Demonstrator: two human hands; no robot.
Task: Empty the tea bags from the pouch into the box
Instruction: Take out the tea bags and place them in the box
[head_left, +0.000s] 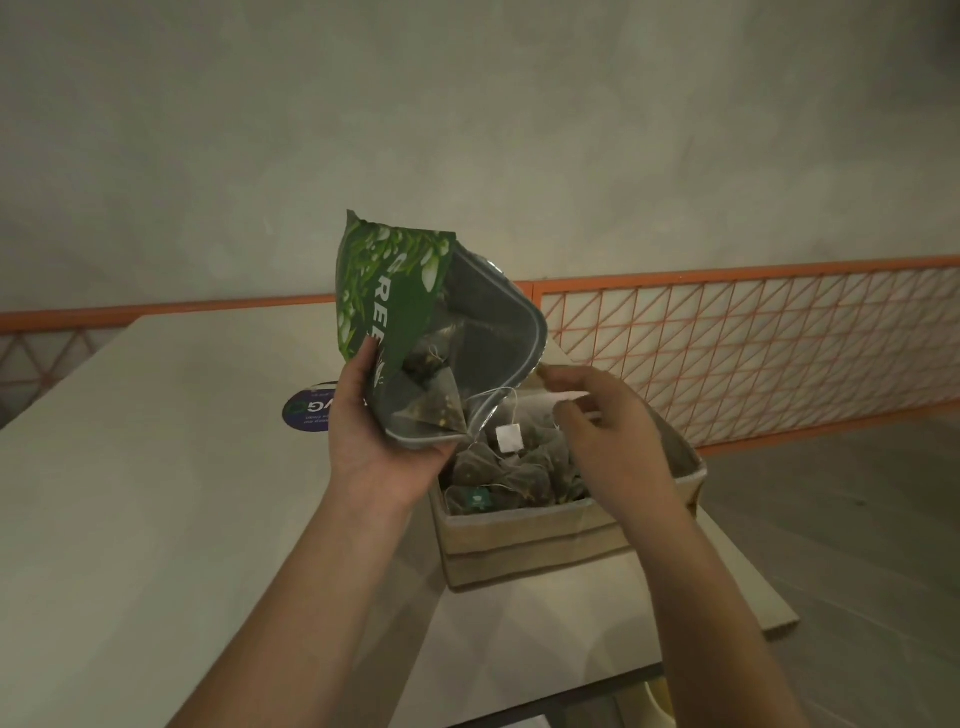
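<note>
Your left hand (382, 431) grips the lower side of the green foil pouch with white leaf print (415, 332), thumb on the printed face and fingers curled beneath, holding it tilted with its open mouth facing down and right over the box. Your right hand (605, 431) hovers over the far right part of the beige cardboard box (524, 540), fingers loosely curled; whether it pinches the white edge just under its fingertips or only touches it, you cannot tell from here.

By my reading, you are well into the pour but not finished. A heap of dark pyramid tea bags (511, 473) already lies inside the box, with a small white paper tag (508, 438) dangling on its string just above them. Several tea bags remain in the pouch: one translucent pyramid tea bag (434, 410) sits right at the lip, and more show deeper in the silvery lining.

The box stands near the right edge of the pale counter (156, 467). Behind your left hand, a round dark blue label (306, 413) lies on the counter.
</note>
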